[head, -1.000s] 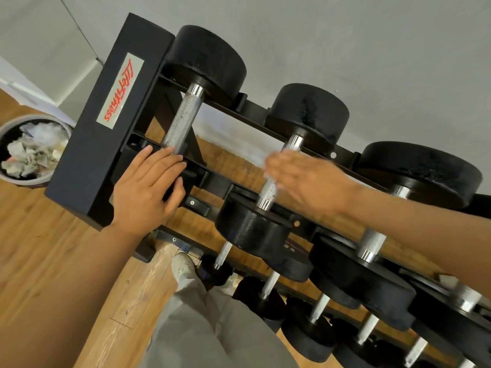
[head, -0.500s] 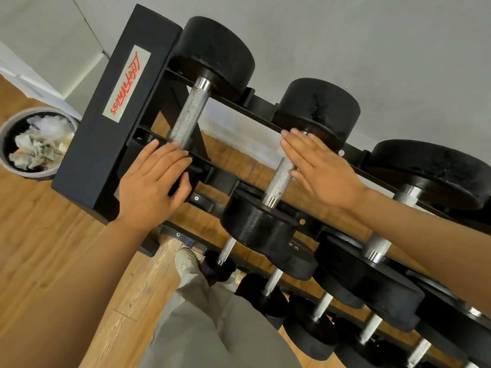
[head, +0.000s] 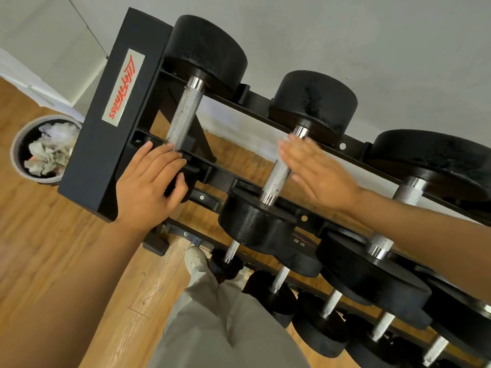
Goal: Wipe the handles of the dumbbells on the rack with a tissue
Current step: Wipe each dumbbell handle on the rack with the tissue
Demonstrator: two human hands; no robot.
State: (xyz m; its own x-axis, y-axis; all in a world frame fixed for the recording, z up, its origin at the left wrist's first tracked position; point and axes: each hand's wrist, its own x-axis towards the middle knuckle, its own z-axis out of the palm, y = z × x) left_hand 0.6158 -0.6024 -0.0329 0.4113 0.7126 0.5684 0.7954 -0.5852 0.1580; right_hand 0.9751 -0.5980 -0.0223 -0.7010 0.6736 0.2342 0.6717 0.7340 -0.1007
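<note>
Dumbbells sit on a black rack [head: 111,128]. The right hand [head: 318,176], fingers straight and flat (slightly blurred), lies against the second handle [head: 277,179] on the top tier. The left hand [head: 151,187] grips the near head of the first dumbbell [head: 186,112]. A bin [head: 24,144] of crumpled tissues stands on the floor beside the rack.

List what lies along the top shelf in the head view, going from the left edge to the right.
Bin of crumpled tissues → black rack end panel → left hand → first dumbbell handle → second dumbbell handle → right hand → third dumbbell handle.
</note>
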